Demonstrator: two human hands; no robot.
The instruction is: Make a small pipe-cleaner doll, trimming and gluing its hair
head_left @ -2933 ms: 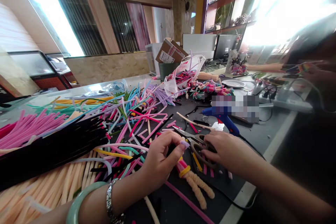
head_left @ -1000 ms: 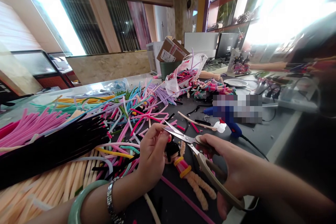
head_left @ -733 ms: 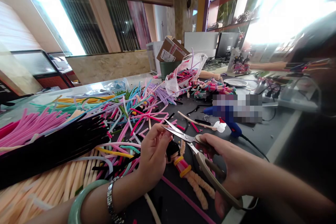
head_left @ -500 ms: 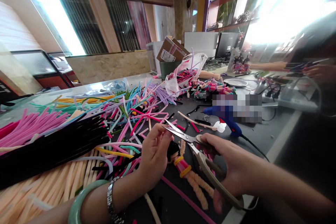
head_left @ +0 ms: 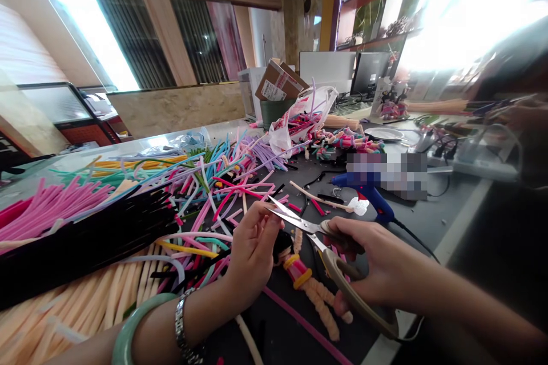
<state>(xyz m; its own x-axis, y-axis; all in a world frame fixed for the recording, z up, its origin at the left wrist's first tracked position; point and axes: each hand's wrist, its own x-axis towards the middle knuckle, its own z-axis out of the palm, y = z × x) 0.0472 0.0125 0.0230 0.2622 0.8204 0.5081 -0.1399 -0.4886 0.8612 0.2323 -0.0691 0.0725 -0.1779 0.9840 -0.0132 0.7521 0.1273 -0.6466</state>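
Note:
My right hand (head_left: 363, 262) grips the tan handles of a pair of scissors (head_left: 299, 219), its blades slightly apart and pointing left. The blade tips reach the fingertips of my left hand (head_left: 252, 256). Those fingers are pinched together; whatever they hold is too small or hidden to make out. Below the scissors lies a pipe-cleaner doll (head_left: 297, 274) with black hair, a pink body with yellow bands and peach limbs. The left hand covers part of its head side. A pink pipe cleaner (head_left: 299, 322) runs along the table beneath it.
Bundles of black pipe cleaners (head_left: 94, 239), peach pipe cleaners (head_left: 98, 291) and pink pipe cleaners (head_left: 64, 208) lie at left. A blue glue gun (head_left: 368, 194) with its cord rests at right. Farther back are a plastic bag (head_left: 282, 137) and a cardboard box (head_left: 280, 82).
The fingers and thumb of my right hand have drawn closer on the scissor handles, and the handles sit a little nearer together. My left hand stays almost still.

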